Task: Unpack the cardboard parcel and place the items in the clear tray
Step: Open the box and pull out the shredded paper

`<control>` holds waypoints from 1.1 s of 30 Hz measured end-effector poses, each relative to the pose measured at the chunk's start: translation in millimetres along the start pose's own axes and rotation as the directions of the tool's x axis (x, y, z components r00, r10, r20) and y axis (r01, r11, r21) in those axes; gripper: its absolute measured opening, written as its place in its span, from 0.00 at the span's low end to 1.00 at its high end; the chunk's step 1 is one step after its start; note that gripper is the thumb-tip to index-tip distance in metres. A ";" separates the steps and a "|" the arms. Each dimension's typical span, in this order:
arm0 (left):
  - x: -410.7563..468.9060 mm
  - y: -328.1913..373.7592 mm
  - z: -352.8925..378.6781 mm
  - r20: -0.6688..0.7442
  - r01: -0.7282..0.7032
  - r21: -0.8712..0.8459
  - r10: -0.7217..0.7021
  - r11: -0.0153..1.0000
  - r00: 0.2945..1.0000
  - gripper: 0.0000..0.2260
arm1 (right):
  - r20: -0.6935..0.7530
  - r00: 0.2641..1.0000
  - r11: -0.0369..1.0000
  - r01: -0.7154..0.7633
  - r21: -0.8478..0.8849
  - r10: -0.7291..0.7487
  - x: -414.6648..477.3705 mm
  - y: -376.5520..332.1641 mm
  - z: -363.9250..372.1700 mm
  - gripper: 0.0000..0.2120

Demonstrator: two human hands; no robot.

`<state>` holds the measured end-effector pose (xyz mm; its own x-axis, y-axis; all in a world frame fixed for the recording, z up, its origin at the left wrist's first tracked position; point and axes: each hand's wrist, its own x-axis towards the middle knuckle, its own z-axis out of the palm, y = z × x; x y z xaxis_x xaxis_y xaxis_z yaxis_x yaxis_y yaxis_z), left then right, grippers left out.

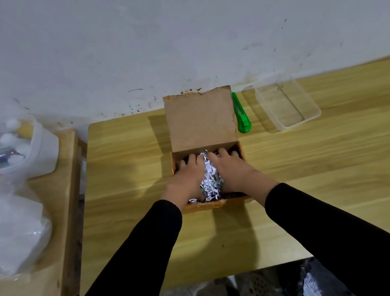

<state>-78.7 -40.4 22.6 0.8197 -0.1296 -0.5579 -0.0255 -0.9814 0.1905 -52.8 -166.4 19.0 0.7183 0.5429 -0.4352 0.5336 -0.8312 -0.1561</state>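
Wall (174, 27): pale, scuffed, with dark spatter along the foot at 12 o'clock.

Table (314, 170): yellow wood grain, pushed against the wall. A second, lower wooden table (57, 275) stands just beside it at 9 o'clock.

On that second table: a clear bag (7, 232) of white stuff at its near end. A white tub (42, 152) sits at its far end, under plastic and packed with small bottles and bits. What they are I can't make out.

Parcel (200, 122): brown cardboard, at the middle of the main table. Its lid is thrown back and stands up toward 12 o'clock, and its near wall is ragged along the top edge.

Tray (284, 105): clear plastic, rectangular, at 2 o'clock from the parcel and near the wall. It sits apart from the box.

Black sleeves (139, 265) come in from 6 o'clock.

Left hand (187, 175) and right hand (233, 167): both down in the open box, palms turned in. They squeeze a wad of paper (210, 178) between them. Each hand's fingers lie close together and curl over the wad, with tips dipped toward the far wall of the box. The thumbs are hidden.

The paper is white shred flecked with green. It bulges up between the hands and spills a little at the near left corner. What lies under it is hidden.

Cutter (241, 115): green, flat on the table at 3 o'clock from the lid and just beside it, between parcel and tray.
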 end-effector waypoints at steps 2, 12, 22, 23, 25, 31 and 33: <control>-0.6 0.0 -0.3 0.008 0.006 -0.015 -0.006 1.000 1.000 0.37 | 0.010 1.000 0.999 -0.004 0.041 0.004 2.0 0.1 -0.1 0.33; -2.1 1.2 3.0 -0.004 0.041 -0.106 -0.041 0.993 0.999 0.30 | 0.024 0.999 0.985 -0.030 0.170 0.027 -0.9 -3.2 -3.8 0.29; -10.6 10.4 -1.0 -0.074 0.092 -0.083 -0.098 0.992 0.992 0.24 | -0.007 0.993 0.969 -0.114 0.220 0.118 -17.9 -12.7 -9.4 0.31; -12.0 11.4 -3.3 -0.081 0.096 -0.087 -0.103 0.992 0.991 0.24 | -0.012 0.993 0.967 -0.115 0.227 0.121 -20.5 -13.0 -12.3 0.32; -14.6 13.5 -7.8 -0.095 0.101 -0.096 -0.110 0.990 0.989 0.25 | -0.037 0.992 0.968 -0.106 0.226 0.118 -24.5 -12.1 -17.7 0.34; -26.0 17.7 -24.2 -0.147 0.078 -0.100 -0.092 0.992 0.985 0.33 | -0.113 0.991 0.972 -0.041 0.231 0.068 -33.0 -9.4 -35.4 0.36; -34.3 21.4 -35.3 -0.144 0.070 -0.094 -0.083 0.993 0.986 0.36 | -0.149 0.987 0.973 -0.027 0.229 0.062 -38.7 -8.6 -43.5 0.34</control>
<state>-87.1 -52.0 74.3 0.8928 -0.0256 -0.4496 0.0859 -0.9704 0.2258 -65.7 -175.0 75.7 0.8086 0.5019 -0.3072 0.3979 -0.8509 -0.3430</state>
